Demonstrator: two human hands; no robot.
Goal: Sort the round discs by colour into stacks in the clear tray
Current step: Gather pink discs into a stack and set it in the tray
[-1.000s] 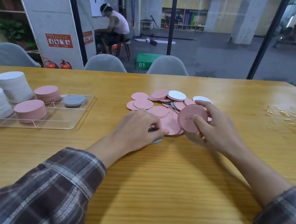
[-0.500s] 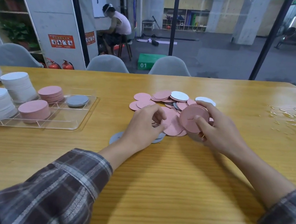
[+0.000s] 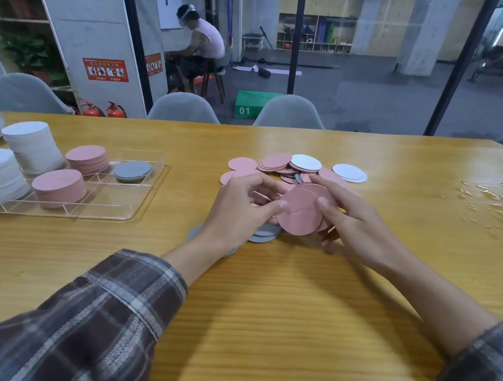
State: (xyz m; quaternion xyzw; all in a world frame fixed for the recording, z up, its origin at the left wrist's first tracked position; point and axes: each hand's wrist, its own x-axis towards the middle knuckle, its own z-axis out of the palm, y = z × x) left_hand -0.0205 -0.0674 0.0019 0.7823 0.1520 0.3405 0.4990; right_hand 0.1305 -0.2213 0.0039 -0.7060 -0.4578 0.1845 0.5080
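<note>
Left of the loose disc pile [image 3: 292, 168] there's bare table [image 3: 183, 199] to cross, then the clear tray [image 3: 111, 202], its tall stacks [image 3: 35, 145] in the way. Right of the pile, water droplets [image 3: 490, 200].

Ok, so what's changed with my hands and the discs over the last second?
The right hand drew its bunch of pink discs nearer and toward the left hand, which lifted off the pile; its thumb now touches the bunch's edge. Grey discs came into view beneath the left hand. The tray and its stacks stayed put.
</note>
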